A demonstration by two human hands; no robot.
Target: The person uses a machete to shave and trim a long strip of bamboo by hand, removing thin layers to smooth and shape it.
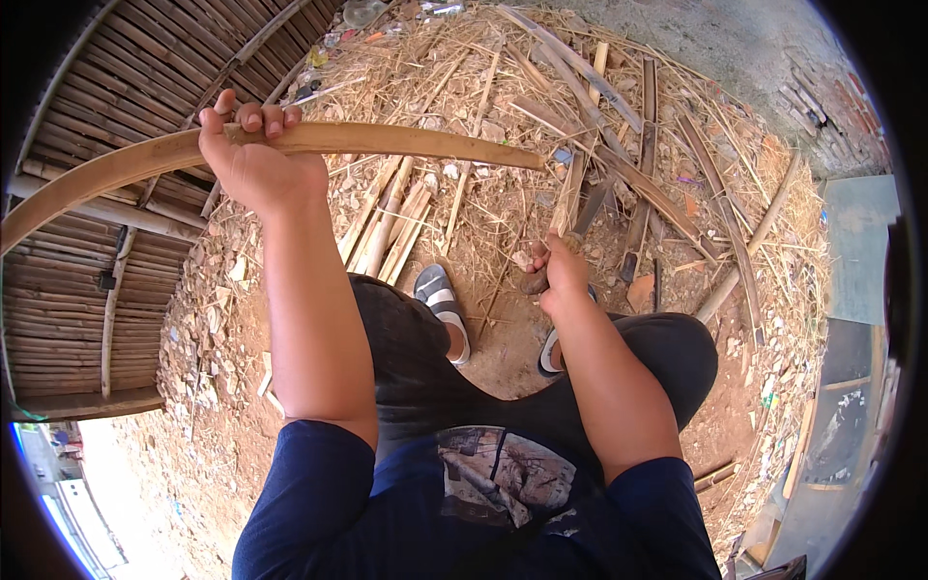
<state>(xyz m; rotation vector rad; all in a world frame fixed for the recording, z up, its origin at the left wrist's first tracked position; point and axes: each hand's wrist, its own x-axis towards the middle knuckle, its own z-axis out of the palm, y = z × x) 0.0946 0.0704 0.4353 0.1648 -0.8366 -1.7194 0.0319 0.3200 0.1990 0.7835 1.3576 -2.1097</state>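
A long, pale bamboo strip (387, 140) runs across the upper left, its far right end free over the littered ground. My left hand (253, 159) is raised and wrapped round this strip, fingers over its top edge. Lower and to the right, my right hand (558, 268) is closed on the wooden handle of a knife. The knife's dark blade (592, 208) points up and away, just right of the strip's free end and apart from it. Both forearms reach forward above my bent knees.
Split bamboo pieces (391, 222) lie beyond my left foot. Several longer slats (648, 184) are strewn at the right over straw and shavings. A bamboo slat wall (87, 319) stands at the left, a concrete wall (715, 58) at the far right. My sandalled foot (443, 304) rests on bare soil.
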